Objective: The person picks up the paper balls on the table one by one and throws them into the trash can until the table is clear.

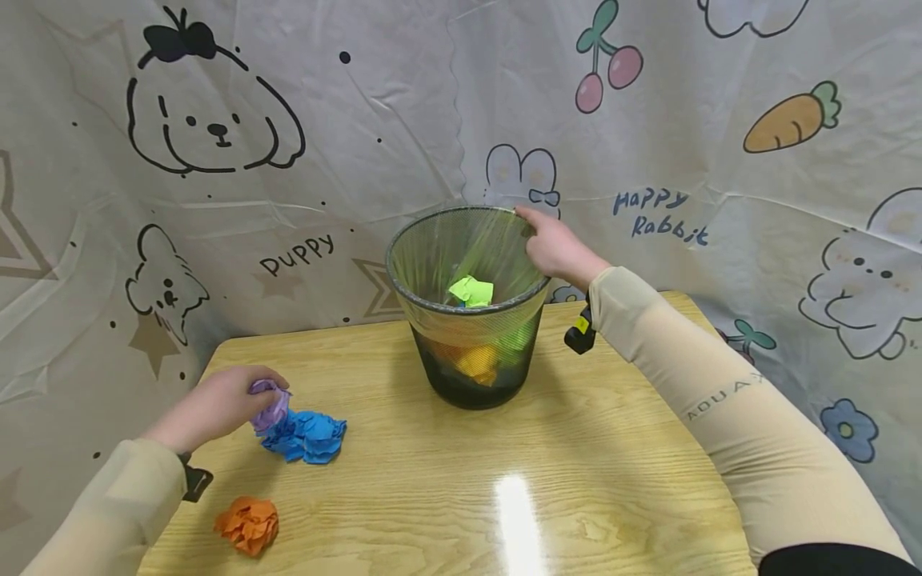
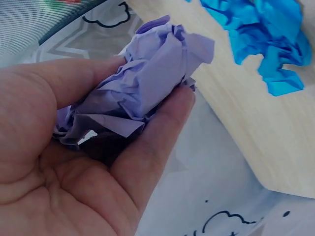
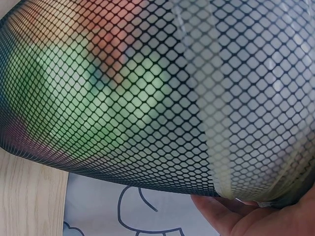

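My left hand pinches a crumpled purple paper ball between thumb and fingers, above the left side of the table. Crumpled blue paper lies on the wood just beside it. Nearer the front left edge sits an orange paper ball. A black mesh wastebasket with a clear liner stands upright at the back middle. Inside it lie a yellow-green paper ball and other coloured papers, partly veiled by the mesh. My right hand grips the basket's right rim, its fingers partly hidden in the right wrist view.
The wooden table has its back edge against a printed cloth with cartoon drawings. That cloth also hangs along both sides. A bright light reflection lies on the tabletop at the front.
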{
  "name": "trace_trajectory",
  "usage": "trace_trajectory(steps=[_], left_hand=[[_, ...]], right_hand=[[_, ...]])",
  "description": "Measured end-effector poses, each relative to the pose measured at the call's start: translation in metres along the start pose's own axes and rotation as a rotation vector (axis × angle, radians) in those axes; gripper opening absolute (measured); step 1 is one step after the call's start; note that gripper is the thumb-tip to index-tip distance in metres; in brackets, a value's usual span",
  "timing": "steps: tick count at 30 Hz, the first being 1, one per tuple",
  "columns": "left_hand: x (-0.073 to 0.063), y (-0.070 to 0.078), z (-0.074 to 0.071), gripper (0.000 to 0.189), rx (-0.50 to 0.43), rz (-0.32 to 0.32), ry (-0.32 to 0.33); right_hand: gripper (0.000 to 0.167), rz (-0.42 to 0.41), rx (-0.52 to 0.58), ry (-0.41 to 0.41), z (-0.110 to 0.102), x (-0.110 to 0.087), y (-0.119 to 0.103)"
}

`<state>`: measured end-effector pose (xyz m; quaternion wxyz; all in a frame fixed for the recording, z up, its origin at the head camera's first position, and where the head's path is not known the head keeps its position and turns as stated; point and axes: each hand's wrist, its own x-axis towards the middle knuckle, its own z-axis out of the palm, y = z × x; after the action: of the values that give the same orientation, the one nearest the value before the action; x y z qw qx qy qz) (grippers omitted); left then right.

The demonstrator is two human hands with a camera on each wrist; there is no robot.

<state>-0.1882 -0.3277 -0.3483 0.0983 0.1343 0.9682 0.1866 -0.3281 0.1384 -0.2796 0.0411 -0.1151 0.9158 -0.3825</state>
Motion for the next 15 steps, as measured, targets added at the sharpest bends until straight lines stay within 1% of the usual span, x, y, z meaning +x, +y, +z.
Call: trace_trajectory(steps=[4,8,15], left_hand=[[0.004,0.01,-0.005,0.023,-0.011,0.002,0.03],[0.009,0.022,-0.013,0.023,-0.021,0.025,0.084],[0.016,0.042,-0.026,0.026,-0.014,0.021,0.158]], right_hand=[[0.074,-0.005,0.0,0.001,0.0,0.0,0.0],[0.074,-0.005,0.002,0.001,0.001,-0.001,0.0],[0.074,0.008,0.006,-0.004,0.0,0.0,-0.001]])
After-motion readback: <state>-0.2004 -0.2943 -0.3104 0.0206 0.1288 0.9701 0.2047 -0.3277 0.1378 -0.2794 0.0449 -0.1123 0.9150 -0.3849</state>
